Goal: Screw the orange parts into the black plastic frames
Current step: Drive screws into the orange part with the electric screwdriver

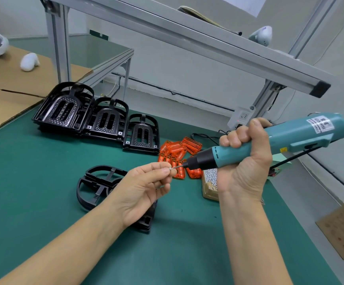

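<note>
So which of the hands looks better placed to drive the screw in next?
Probably the right hand: it already grips the teal electric screwdriver, its bit at the small silver screw pinched by the left hand.

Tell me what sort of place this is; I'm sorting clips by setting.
Probably a small factory assembly bench: a green work mat, an aluminium-profile frame overhead, a corded electric screwdriver, and batches of black frames and orange parts.
</note>
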